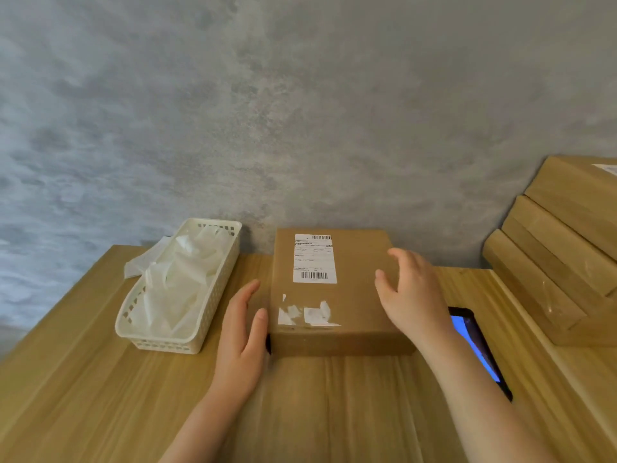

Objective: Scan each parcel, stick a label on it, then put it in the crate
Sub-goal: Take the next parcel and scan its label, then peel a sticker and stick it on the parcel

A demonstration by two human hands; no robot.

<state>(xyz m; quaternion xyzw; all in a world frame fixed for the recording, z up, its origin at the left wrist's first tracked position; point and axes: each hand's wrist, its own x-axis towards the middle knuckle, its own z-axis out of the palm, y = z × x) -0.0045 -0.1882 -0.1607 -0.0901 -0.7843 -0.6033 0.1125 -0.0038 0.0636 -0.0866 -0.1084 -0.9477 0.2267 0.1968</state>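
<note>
A brown cardboard parcel [354,305] lies flat in the middle of the wooden table [100,396], against the wall. A white shipping label [314,259] with barcodes is stuck on its top, and torn white label scraps [307,315] sit near its front edge. My left hand [242,332] is at the parcel's left side, fingers straight, thumb at the front left corner. My right hand [410,292] hovers over the parcel's right edge with fingers spread and relaxed, holding nothing. A black device with a lit blue screen [475,345] lies right of the parcel, partly behind my right forearm.
A white perforated plastic basket [173,342] full of crumpled backing paper stands left of the parcel. Several brown parcels [551,259] are stacked at the right edge. A grey wall runs behind the table.
</note>
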